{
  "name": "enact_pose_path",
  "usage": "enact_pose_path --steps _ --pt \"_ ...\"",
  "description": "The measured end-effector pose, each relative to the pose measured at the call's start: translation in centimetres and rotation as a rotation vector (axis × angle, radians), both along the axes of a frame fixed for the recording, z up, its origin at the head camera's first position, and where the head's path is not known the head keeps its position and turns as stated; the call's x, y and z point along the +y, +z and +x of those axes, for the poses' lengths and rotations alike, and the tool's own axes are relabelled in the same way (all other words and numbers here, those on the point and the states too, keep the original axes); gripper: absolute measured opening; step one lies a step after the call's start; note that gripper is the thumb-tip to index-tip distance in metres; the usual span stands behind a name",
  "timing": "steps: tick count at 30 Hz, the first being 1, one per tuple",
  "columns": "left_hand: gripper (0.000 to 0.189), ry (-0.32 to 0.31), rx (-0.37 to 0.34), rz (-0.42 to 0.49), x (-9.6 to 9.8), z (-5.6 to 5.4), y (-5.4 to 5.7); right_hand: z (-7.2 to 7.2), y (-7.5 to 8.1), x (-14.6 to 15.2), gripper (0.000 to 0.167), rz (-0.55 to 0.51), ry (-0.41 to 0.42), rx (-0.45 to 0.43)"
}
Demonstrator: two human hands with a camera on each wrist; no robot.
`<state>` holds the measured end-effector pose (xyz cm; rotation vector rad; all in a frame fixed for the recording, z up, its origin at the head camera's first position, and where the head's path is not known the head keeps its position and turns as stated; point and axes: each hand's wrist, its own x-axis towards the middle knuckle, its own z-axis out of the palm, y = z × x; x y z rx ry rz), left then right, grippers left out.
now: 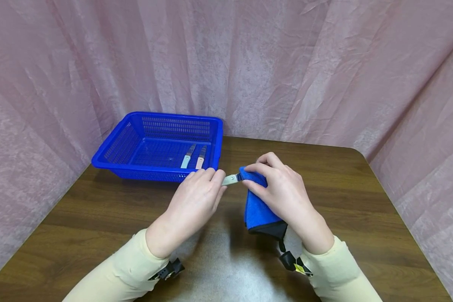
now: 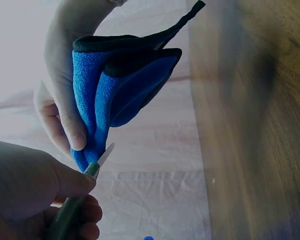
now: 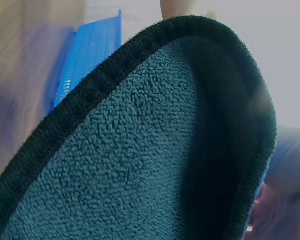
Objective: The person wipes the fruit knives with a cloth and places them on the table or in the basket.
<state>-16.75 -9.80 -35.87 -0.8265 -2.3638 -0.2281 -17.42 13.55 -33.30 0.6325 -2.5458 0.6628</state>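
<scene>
A small knife (image 1: 231, 180) with a pale green handle is gripped at that handle by my left hand (image 1: 196, 197). My right hand (image 1: 287, 188) pinches a folded blue cloth (image 1: 259, 209) around the blade, which the cloth mostly hides. In the left wrist view, a short bit of blade (image 2: 107, 154) shows beside the fold, and the thumb lies along the green handle (image 2: 67, 217). The cloth's black-edged end hangs down below my right palm. Up close, the cloth (image 3: 110, 145) fills most of the right wrist view.
A blue plastic basket (image 1: 156, 173) stands at the back left of the wooden table (image 1: 347, 197). Inside lie two more knives, one with a light blue handle (image 1: 186, 161) and one with a pink handle (image 1: 199, 162). A pink curtain (image 1: 249, 63) hangs behind the table.
</scene>
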Motion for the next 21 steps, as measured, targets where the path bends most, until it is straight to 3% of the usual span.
enact_pose_path --steps 21 --pt "0.024 -0.023 -0.017 0.007 0.15 0.17 -0.10 -0.13 -0.30 -0.36 0.031 0.041 0.040 0.017"
